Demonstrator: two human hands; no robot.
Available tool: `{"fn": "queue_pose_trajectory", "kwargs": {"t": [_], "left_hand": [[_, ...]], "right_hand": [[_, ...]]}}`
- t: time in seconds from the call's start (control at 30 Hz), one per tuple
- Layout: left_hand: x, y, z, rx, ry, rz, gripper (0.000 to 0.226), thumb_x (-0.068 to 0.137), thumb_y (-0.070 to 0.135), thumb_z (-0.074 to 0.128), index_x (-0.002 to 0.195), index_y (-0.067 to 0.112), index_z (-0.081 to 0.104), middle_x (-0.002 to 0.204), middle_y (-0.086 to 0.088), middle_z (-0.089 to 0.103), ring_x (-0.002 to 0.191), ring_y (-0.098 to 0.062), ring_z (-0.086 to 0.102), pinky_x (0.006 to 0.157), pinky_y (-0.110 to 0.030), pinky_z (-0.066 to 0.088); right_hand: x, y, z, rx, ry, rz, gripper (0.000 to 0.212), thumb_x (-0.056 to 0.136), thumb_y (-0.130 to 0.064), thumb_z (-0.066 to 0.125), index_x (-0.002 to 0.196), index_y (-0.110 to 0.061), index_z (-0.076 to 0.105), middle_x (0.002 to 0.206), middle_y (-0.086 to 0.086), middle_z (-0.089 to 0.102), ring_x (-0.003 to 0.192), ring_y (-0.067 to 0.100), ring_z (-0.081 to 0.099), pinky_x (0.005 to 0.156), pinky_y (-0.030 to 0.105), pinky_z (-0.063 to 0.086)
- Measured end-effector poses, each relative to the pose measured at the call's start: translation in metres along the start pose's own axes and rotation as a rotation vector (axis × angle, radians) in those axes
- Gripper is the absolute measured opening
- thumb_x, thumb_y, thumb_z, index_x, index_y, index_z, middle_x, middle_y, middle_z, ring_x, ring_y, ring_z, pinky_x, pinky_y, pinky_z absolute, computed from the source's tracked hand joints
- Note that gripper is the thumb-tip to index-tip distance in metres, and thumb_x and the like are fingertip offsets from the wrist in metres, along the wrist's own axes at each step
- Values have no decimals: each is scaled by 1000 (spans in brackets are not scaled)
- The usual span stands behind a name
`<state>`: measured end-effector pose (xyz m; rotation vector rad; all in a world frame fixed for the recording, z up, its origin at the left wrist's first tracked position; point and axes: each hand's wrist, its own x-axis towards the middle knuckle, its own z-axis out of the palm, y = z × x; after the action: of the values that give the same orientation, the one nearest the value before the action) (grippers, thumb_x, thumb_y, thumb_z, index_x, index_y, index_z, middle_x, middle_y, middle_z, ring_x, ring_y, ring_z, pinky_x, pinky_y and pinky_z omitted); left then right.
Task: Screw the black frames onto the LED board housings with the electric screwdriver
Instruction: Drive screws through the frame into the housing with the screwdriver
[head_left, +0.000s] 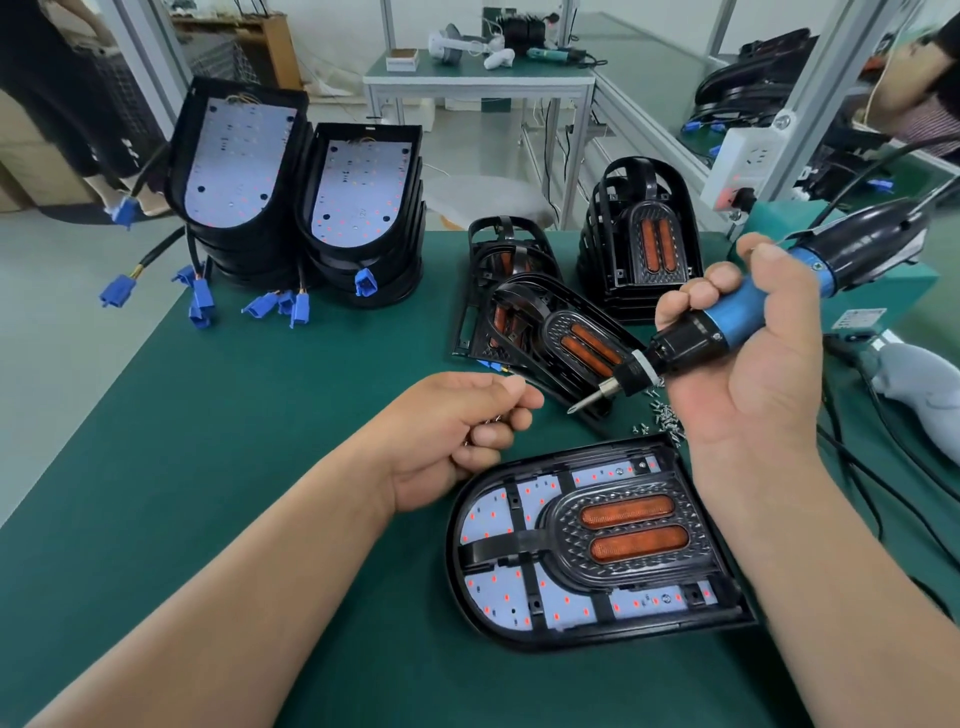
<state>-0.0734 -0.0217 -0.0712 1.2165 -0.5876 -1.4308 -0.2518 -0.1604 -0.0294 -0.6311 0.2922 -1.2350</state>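
The right hand grips the electric screwdriver by its blue barrel. It is raised right of centre, with the bit pointing down-left, clear of all parts. The left hand is curled closed just left of the bit, thumb against forefinger. A small metallic glint between the fingers suggests a screw, but it is too small to confirm.

At lower centre, the LED board housing lies flat on the green counter with a black frame seated in it.

Judged step: loading a screw onto the bit. The operator should seat the screw squarely on the tip, hold the driver upright over a frame hole, and steady the housing before triggering.

Loose screws lie just above the housing. Spare frames and stacked housings stand farther up the frame.
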Motion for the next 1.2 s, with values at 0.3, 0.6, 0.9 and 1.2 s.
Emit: {"fn": "queue_pose_trajectory", "kwargs": {"t": [0.3, 0.6, 0.9, 1.2], "left_hand": [[3, -3, -3, 9, -35, 11, 23, 88, 16, 71, 103, 3, 82, 77, -2, 54, 60, -6, 30, 42, -13, 23], [2, 0, -4, -53, 2, -2, 26, 103, -6, 52, 121, -16, 67, 88, -11, 60, 64, -10, 44, 47, -15, 30], [3, -2, -4, 23, -21, 9, 18, 101, -5, 58, 114, -5, 71, 85, -7, 67, 56, -5, 43, 41, -12, 26], [4, -3, -6, 6, -55, 28, 21, 83, 11, 74, 101, 4, 82, 86, -6, 69, 55, -4, 39, 39, -11, 26]], "right_hand": [[15, 6, 28, 78, 94, -4, 7, 98, -11, 67, 96, -12, 61, 74, 0, 57, 62, 14, 54, 70, 32, 53], [15, 16, 20, 85, 159, 28, 11, 98, -10, 69, 100, -11, 59, 76, 1, 57, 63, 15, 55, 70, 33, 54], [15, 17, 18, 75, 94, 41, 9, 100, -12, 67, 97, -14, 59, 76, 1, 58, 62, 14, 55, 70, 32, 54], [12, 17, 22, 42, 46, 41, 8, 102, -13, 65, 99, -13, 58, 78, 0, 57, 64, 13, 55, 72, 32, 54]]}}
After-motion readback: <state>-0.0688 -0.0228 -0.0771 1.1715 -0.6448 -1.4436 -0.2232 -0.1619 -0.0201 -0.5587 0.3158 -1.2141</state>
